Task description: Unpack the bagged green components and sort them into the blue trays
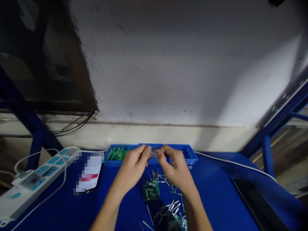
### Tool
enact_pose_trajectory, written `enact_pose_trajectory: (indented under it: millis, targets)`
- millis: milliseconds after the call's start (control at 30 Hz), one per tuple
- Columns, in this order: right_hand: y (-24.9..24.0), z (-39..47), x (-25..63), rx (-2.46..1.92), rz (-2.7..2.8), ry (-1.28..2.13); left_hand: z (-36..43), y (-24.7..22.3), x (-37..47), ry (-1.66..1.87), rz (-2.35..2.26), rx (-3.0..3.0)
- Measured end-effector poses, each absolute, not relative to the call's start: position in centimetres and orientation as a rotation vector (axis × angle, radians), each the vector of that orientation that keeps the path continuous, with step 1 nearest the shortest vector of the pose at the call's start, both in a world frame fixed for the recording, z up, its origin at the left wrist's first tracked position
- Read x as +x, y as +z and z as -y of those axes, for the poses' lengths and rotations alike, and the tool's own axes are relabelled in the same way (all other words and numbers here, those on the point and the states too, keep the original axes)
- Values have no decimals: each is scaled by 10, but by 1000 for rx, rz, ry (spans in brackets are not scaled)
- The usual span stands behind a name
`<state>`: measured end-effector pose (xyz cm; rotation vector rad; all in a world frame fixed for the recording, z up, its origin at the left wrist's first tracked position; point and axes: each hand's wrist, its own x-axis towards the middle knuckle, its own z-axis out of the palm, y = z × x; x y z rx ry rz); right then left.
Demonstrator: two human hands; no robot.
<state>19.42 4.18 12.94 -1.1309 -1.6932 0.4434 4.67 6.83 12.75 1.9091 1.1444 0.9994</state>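
Observation:
Both hands meet above the row of blue bins and pinch a small clear plastic bag (153, 154) between them. My left hand (138, 157) has its thumb and forefinger closed on the bag's left side. On its right side, the fingertips of my right hand (169, 158) are closed too. A thin shiny line shows at the bag, too small to name. Below the hands, metal blind rivets (172, 207) lie scattered on the blue table (211, 189). Among them sits a green-tinted bag (151, 191) with small pieces in it. Another greenish bag (174, 221) is partly hidden near my right forearm.
Green plastic pieces fill the left blue bin (109, 163); the right blue bin (192, 157) stands by the wall. A white power strip (36, 183) with cables and a partly blurred white packet (92, 170) are at left. At right lies a dark flat device (257, 205).

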Motion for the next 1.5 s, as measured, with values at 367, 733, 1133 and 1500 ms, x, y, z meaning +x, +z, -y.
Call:
enact_pose_trajectory:
  millis: [367,733,1133,1500]
  targets:
    - [127,-43,200,-1167,1702,385,-65,129,46,1037,-1036,2005]
    - [126,-42,200,-1187,1763,346,-65,131,43,1093,-1134,2116]
    - [126,-42,201,-1153,1740,370,-69,133,42,1015,-1219,2138]
    - [127,-41,202,-1192,1838,238,-69,133,41,1085,-1202,2098]
